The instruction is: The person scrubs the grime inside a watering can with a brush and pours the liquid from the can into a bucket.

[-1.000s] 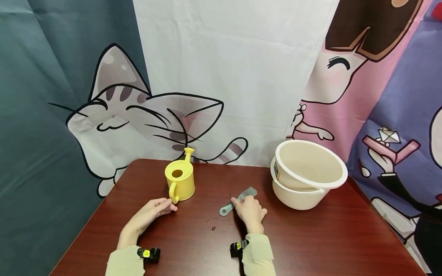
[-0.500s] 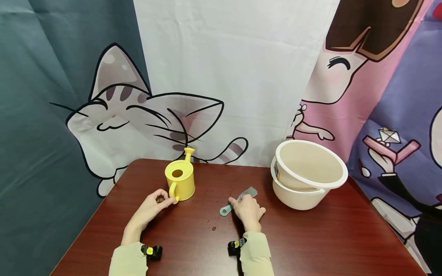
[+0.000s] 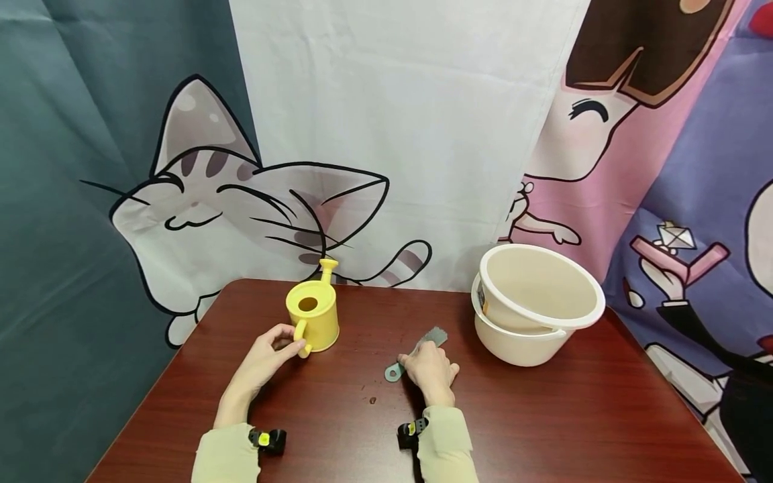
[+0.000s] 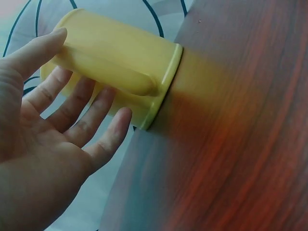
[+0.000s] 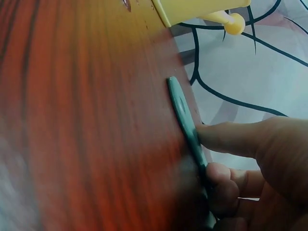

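Observation:
A yellow watering can (image 3: pixel 323 315) stands upright on the dark red-brown table (image 3: pixel 338 429), its spout toward the back and its handle toward me. My left hand (image 3: pixel 266 359) holds that handle (image 4: pixel 110 72), thumb on one side and fingers reaching to the other in the left wrist view. To the right, a flat teal tool (image 3: pixel 394 372) lies on the table, with a round hole in its handle and a wider, greyish, jagged end. My right hand (image 3: pixel 431 372) pinches its middle between thumb and fingers; part of it is hidden beneath the hand.
Two white basins (image 3: pixel 534 342), one set tilted inside the other, stand at the back right of the table. Small drops (image 3: pixel 372 400) dot the tabletop between my hands. Behind the table hangs a printed cloth (image 3: pixel 410 134) with cartoon figures.
The left hand's fingers have risen from below the watering can's handle to take hold of it. The right hand has shifted slightly left on the teal tool, whose handle end has swung slightly nearer.

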Motion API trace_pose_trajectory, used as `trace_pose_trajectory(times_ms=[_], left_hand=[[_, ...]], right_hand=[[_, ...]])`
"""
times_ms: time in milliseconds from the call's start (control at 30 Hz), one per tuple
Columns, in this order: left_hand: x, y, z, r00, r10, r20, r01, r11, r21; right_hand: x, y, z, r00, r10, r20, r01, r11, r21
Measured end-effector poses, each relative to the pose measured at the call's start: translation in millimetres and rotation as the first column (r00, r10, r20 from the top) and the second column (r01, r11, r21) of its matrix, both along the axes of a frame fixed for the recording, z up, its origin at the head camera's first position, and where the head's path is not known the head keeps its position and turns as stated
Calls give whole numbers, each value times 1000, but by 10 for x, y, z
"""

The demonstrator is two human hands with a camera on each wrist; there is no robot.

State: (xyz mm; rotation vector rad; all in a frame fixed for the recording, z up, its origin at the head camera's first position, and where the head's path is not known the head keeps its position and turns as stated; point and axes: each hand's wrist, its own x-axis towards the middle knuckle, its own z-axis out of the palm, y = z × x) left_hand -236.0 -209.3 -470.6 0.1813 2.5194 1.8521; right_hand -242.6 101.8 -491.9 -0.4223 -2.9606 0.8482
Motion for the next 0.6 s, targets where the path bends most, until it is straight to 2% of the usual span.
trace_pose_trajectory(times_ms=[100,200,333,467,600], left_hand=[[20,2,26,999,-33,-3,33,999,-1],[-11,-22,-32,998,-59,-7,59,998,-5],[-59,-49,-98,999,-50,10,50,999,2],[-70,-36,-87,998,-49,30,48,999,20],[-79,-8,-69,998,-59,30,59,998,1]], right_hand=[[23,8,33,1000,15,15,-15,1000,-14],[54,22,69,999,22,35,-21,999,-34],[90,37,110,998,37,50,-34,998,-57],[98,78,124,998,28,48,-26,998,-56],[91,116,138,999,5,53,-2,999,-44]])
